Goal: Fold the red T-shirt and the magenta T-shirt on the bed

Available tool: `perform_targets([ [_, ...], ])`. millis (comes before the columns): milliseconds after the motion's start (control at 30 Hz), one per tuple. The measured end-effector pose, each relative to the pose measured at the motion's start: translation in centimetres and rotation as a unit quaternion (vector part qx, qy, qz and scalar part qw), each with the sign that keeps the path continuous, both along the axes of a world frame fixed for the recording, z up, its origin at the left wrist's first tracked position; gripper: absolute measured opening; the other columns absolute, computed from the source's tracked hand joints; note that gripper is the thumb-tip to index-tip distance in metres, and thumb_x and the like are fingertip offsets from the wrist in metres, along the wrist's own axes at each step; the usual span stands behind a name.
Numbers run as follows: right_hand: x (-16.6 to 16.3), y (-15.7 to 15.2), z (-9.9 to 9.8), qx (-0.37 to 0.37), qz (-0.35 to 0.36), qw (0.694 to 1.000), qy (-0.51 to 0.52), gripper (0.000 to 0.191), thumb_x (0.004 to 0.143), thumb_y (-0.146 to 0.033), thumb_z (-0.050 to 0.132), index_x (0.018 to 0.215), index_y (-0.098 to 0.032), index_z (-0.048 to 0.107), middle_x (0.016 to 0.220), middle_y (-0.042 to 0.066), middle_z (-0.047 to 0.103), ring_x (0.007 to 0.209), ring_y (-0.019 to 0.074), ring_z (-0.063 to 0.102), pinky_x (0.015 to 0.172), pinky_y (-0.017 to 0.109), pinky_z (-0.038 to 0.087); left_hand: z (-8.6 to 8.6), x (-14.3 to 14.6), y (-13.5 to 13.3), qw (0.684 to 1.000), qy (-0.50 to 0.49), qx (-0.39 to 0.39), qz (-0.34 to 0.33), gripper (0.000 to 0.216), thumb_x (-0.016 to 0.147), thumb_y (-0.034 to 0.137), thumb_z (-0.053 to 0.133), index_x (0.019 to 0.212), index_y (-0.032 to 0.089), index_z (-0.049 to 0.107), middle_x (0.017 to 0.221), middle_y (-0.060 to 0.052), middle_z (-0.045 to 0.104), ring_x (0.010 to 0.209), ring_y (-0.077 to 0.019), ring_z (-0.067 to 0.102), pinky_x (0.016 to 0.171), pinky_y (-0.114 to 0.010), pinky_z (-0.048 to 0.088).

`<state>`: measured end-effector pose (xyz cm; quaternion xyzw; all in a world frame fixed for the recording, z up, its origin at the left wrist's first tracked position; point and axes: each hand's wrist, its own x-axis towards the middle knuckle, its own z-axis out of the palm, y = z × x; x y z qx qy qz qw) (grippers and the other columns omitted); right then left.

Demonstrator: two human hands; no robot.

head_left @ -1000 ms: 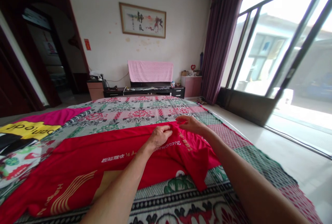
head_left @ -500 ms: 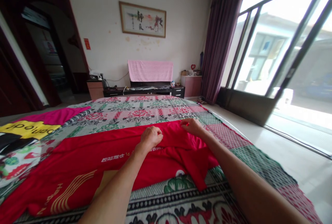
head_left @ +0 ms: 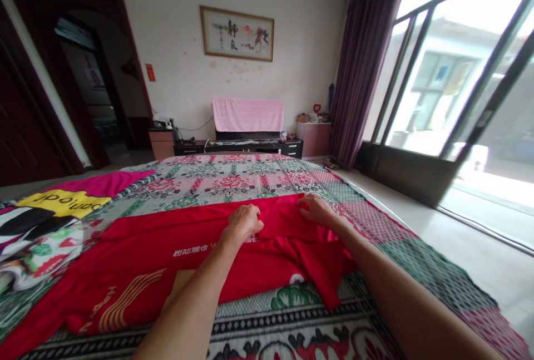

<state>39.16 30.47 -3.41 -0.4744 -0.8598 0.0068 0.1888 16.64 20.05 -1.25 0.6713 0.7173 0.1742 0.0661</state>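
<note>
A red shirt (head_left: 142,237) lies spread across the patterned bedspread (head_left: 233,168), with white and gold lettering and gold curved stripes on it. My left hand (head_left: 244,222) rests on the shirt's middle, its fingers curled closed on the red cloth. Near the shirt's far right edge, my right hand (head_left: 317,211) pinches the fabric between thumb and fingers. One red sleeve (head_left: 323,271) is folded over toward me, its end lying on the bedspread. My left forearm covers part of a gold patch on the shirt.
At the left lies a pink, yellow and black garment (head_left: 79,196), beside a white cloth with coloured prints (head_left: 54,251). Beyond the bed stands a low black cabinet (head_left: 192,149) under a pink towel (head_left: 248,114). Glass doors (head_left: 438,82) are at the right.
The view has turned slightly left, so the scene sits farther right. My left hand has shifted a little left along the shirt; my right hand stays at the far edge.
</note>
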Motion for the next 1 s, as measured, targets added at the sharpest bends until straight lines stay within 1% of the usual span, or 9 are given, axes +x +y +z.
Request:
perform_targets([
  [133,0.4,0.3,0.3,-0.012,0.009,1.000,0.007,0.028,0.067,-0.016,0.055,0.089,-0.015,0.072,0.087,0.007,0.068,0.077,0.0167,0.059,0.073,0.024,0.042,2.3,-0.3,-1.4,0.998,0.004,-0.028,-0.051,0.021,0.062,0.020,0.061,0.078,0.022,0.073,0.080,-0.006,0.072,0.079,-0.0204,0.062,0.067,-0.026,0.042],
  [233,0.3,-0.2,1.6,-0.050,0.030,0.998,0.020,0.021,0.067,-0.017,0.054,0.077,-0.015,0.072,0.074,0.004,0.069,0.069,0.0151,0.060,0.066,0.023,0.041,3.3,-0.5,-2.7,0.987,-0.009,-0.065,-0.144,0.020,0.063,0.025,0.061,0.079,0.020,0.074,0.073,-0.003,0.070,0.071,-0.0170,0.061,0.063,-0.024,0.042],
  [300,0.0,-0.8,2.6,-0.080,0.055,0.995,0.031,0.019,0.069,-0.019,0.054,0.073,-0.015,0.071,0.068,0.002,0.068,0.063,0.0131,0.058,0.061,0.022,0.040,3.2,-0.5,-3.6,0.976,-0.028,-0.053,-0.211,0.029,0.066,0.029,0.062,0.092,0.021,0.073,0.080,-0.003,0.070,0.073,-0.0160,0.061,0.066,-0.024,0.044],
  [367,-0.5,-1.3,3.1,-0.086,0.073,0.993,0.044,0.019,0.070,-0.020,0.053,0.074,-0.016,0.071,0.069,0.001,0.068,0.062,0.0122,0.058,0.060,0.022,0.039,2.6,0.0,-4.1,0.962,-0.040,-0.012,-0.268,0.036,0.069,0.030,0.063,0.103,0.022,0.070,0.093,-0.004,0.069,0.082,-0.0168,0.061,0.075,-0.025,0.045],
  [467,-1.1,-1.7,3.0,-0.115,0.115,0.985,0.057,0.021,0.070,-0.019,0.052,0.078,-0.017,0.072,0.074,0.002,0.070,0.065,0.0118,0.058,0.063,0.022,0.040,1.3,1.2,-4.3,0.942,-0.034,0.066,-0.328,0.033,0.074,0.026,0.059,0.106,0.023,0.069,0.104,-0.005,0.067,0.095,-0.0185,0.059,0.091,-0.031,0.041],
  [567,-1.0,-1.3,2.1,-0.186,0.163,0.966,0.074,0.022,0.072,-0.021,0.053,0.081,-0.016,0.071,0.076,0.002,0.069,0.066,0.0113,0.057,0.064,0.022,0.041,0.0,2.7,-4.1,0.931,-0.016,0.119,-0.345,0.033,0.078,0.026,0.057,0.109,0.023,0.068,0.112,-0.006,0.063,0.104,-0.0214,0.056,0.097,-0.038,0.039],
  [700,-0.3,-0.7,1.0,-0.265,0.151,0.942,0.144,0.023,0.073,-0.028,0.053,0.082,-0.014,0.070,0.070,0.001,0.066,0.060,0.0094,0.052,0.058,0.021,0.040,-1.1,4.3,-3.9,0.923,0.005,0.135,-0.361,0.036,0.077,0.026,0.057,0.111,0.023,0.065,0.124,-0.008,0.055,0.117,-0.0255,0.048,0.099,-0.043,0.038],
  [900,0.1,-1.2,1.2,-0.331,0.131,0.913,0.200,0.025,0.072,-0.032,0.055,0.083,-0.014,0.069,0.072,0.001,0.065,0.058,0.0080,0.050,0.054,0.020,0.038,-1.5,5.2,-3.9,0.922,-0.011,0.120,-0.368,0.019,0.068,0.011,0.053,0.078,0.018,0.068,0.094,-0.006,0.064,0.098,-0.0200,0.055,0.091,-0.033,0.043],
  [1000,0.0,-1.7,1.7,-0.350,0.124,0.906,0.204,0.024,0.070,-0.032,0.057,0.081,-0.015,0.069,0.076,0.002,0.066,0.060,0.0083,0.051,0.054,0.020,0.039,-1.1,5.4,-4.2,0.918,-0.059,0.098,-0.380,0.015,0.067,0.011,0.053,0.071,0.018,0.066,0.083,-0.003,0.067,0.083,-0.0162,0.059,0.084,-0.028,0.044],
])
